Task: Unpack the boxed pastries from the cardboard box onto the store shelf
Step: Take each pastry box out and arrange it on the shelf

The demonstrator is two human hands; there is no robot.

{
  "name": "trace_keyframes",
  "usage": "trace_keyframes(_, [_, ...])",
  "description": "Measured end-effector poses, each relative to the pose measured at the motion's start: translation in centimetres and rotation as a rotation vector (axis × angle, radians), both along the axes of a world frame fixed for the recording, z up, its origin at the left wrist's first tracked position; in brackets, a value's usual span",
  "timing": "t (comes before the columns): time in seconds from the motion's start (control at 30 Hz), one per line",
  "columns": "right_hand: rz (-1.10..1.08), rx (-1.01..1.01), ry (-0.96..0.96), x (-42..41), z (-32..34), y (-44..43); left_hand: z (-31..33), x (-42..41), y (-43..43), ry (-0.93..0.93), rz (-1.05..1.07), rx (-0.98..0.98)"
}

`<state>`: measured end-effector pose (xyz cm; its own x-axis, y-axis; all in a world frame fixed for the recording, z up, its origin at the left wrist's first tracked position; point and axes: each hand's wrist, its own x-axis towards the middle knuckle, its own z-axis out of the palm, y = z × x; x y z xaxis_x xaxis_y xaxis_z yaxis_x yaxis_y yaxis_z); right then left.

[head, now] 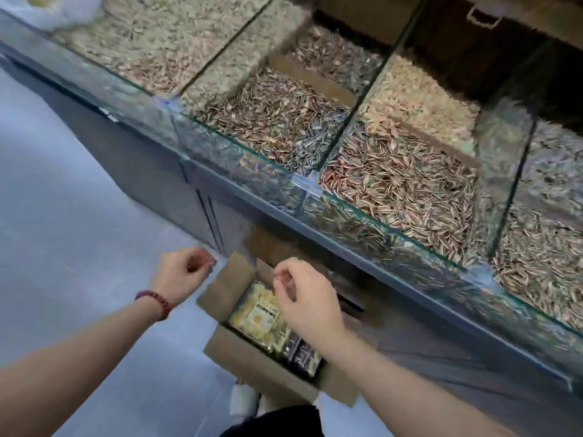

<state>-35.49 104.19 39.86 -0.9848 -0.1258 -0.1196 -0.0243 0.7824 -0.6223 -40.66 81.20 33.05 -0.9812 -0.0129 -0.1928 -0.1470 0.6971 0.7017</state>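
Brown cardboard box (252,351), flaps splayed open, sitting on the grey floor (79,200) in the lower centre of the frame, tight against the dark base of the display counter — parked there, by the look of it, to keep the reach from box to shelf short. Inside, pastry packs standing on edge: a clear yellow pack (255,313) toward the far end, darker packs (299,354) at the near end, packed upright so each can be pinched by its top edge. None out of the box yet; unpacking judged barely begun.

Right hand (307,298) hovering directly above the yellow pack, fingers curled loosely with tips drawn together, holding nothing visible; whether the fingertips touch the pack cannot be told through the blur. Left hand (183,275) off to the left of the box beside its far-left flap (227,283), fingers curled in a loose fist, nothing clearly in it, a dark red beaded bracelet (156,300) at the wrist; likely placed to keep the flap out of the way.

Across the upper right, glass-walled bins (284,121) heaped with striped sunflower seeds, divided by glass partitions. No bare shelf for the pastries in view.
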Motion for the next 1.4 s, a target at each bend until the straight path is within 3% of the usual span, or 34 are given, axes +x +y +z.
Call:
trace_keyframes(0.17, [-0.047, 0.021, -0.241, 2.1, -9.8, -0.3, -8.2, 3.3, 0.1, -0.242, 0.022, 0.012])
trace_keyframes(0.43, [-0.084, 0.050, -0.411, 2.7, -26.2, -0.2, -24.2, 3.6, 4.2, -0.246, 0.063, 0.066])
trace_keyframes(0.57, [-0.154, 0.027, -0.592, 2.1, -36.7, -0.9, -34.6, 4.9, 4.3, -0.376, 0.103, 0.010])
trace_keyframes(0.77, [-0.266, 0.068, -0.804, 1.5, -48.2, -1.6, -44.9, 4.7, 5.6, -0.511, 0.032, -0.084])
trace_keyframes(0.9, [-0.504, -0.030, -0.888, -0.2, -52.8, -1.3, -49.1, 2.5, 6.7, -0.494, 0.001, -0.056])
trace_keyframes(1.0, [-0.803, -0.255, -0.987, -0.8, -56.1, -1.2, -51.2, 1.4, 7.4, -0.580, 0.005, -0.075])
trace_keyframes(1.13, [-1.003, -0.348, -0.961, -0.3, -58.5, 0.2, -53.2, 1.1, 7.8, -0.687, 0.031, -0.127])
trace_keyframes(1.23, [-1.020, -0.385, -0.942, 0.2, -59.7, 1.9, -53.8, 0.8, 8.3, -0.711, 0.023, -0.188])
trace_keyframes(1.4, [-0.938, -0.449, -0.990, 0.6, -60.2, 2.5, -53.3, 0.3, 7.7, -0.919, 0.153, -0.058])
